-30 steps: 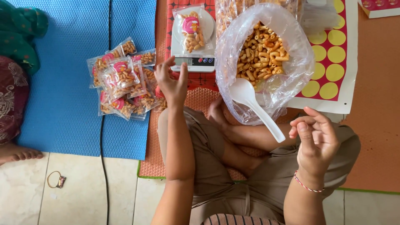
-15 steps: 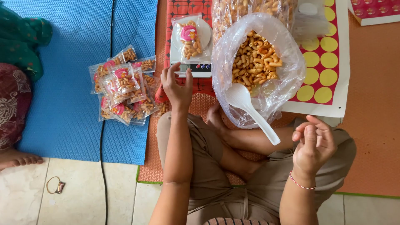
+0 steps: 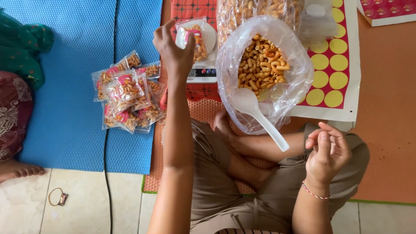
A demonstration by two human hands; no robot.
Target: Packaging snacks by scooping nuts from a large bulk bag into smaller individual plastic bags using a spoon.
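My left hand (image 3: 173, 45) reaches forward over a small white digital scale (image 3: 203, 73) and pinches the left edge of a small clear snack packet (image 3: 198, 38) with a pink label that lies on the scale's plate. My right hand (image 3: 328, 151) hovers over my right knee, fingers curled together with nothing in them. Between the hands stands a large open clear bag (image 3: 299, 73) of orange macaroni-shaped snacks (image 3: 262, 60). A white plastic spoon (image 3: 260, 116) leans out of it, handle pointing toward my right hand.
A pile of several filled packets (image 3: 128, 93) lies on the blue mat (image 3: 65, 86) left of the scale. A sheet of yellow round stickers (image 3: 333, 65) lies at right. A black cable (image 3: 106, 151) crosses the mat. Another person's foot (image 3: 19, 168) shows at far left.
My left hand has moved forward from the scale's display up to the plate and closed on the packet's edge. The right hand has stayed where it was.
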